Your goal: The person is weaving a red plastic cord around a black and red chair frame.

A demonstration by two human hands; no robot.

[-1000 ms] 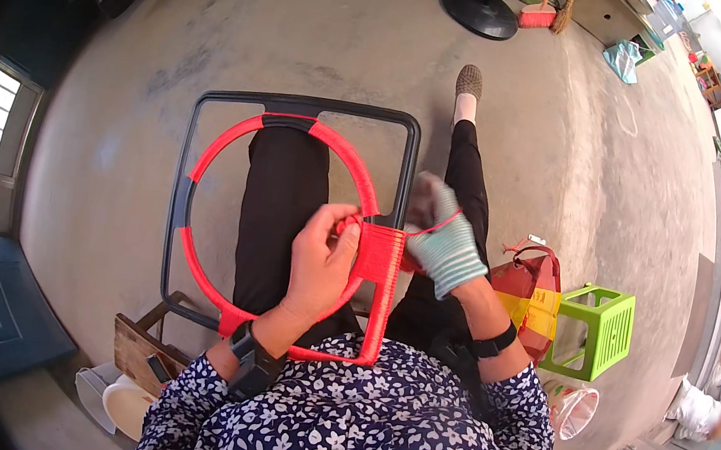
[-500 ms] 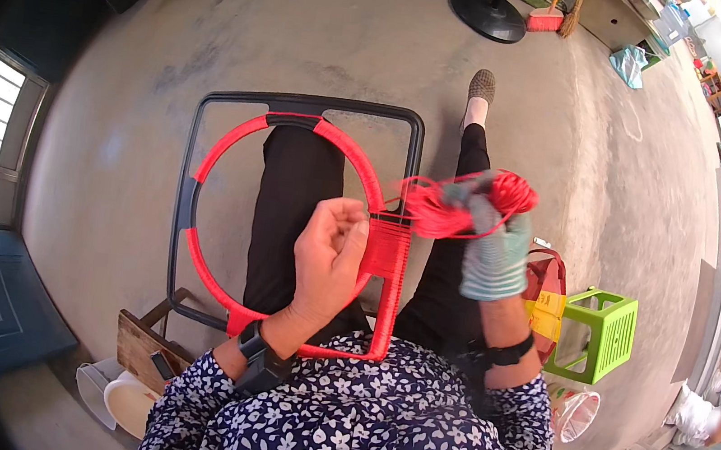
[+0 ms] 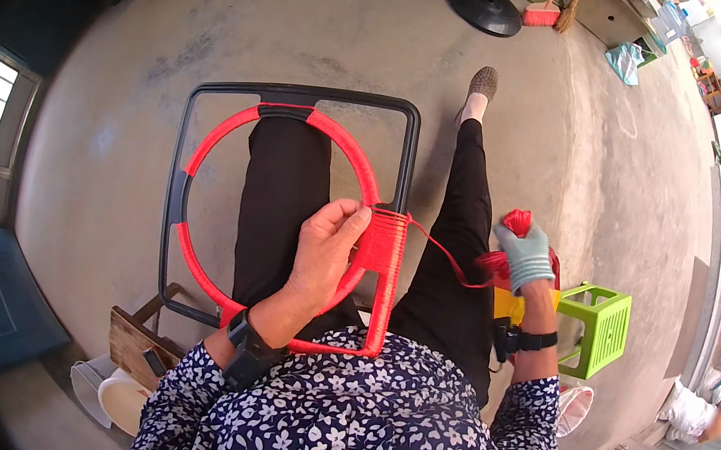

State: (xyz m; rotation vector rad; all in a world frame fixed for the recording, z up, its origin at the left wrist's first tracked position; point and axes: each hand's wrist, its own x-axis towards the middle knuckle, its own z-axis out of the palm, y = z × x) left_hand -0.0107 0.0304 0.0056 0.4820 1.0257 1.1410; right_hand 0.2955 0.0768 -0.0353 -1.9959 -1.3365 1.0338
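Note:
A black square frame (image 3: 300, 92) with a ring inside it rests over my lap, much of the ring and one corner wrapped in red cord. My bare left hand (image 3: 326, 248) pinches the cord wrapping at the ring's right side, thumb against the curled fingers. Out to the right, my right hand (image 3: 527, 254), in a pale green and grey glove, is closed around a bundle of red cord (image 3: 517, 220). A strand of red cord (image 3: 441, 247) runs slackly from the wrapped corner to this bundle.
A green plastic stool (image 3: 594, 330) stands right of my right forearm, beside a red and yellow bag (image 3: 509, 305). A wooden stool (image 3: 140, 343) is at lower left. Farther off are a round black stand base (image 3: 484, 8) and a red broom (image 3: 541, 14).
My right hand has moved right and slightly down with the cord bundle, away from the frame, drawing out a longer strand. My left hand keeps its pinch on the wrapping.

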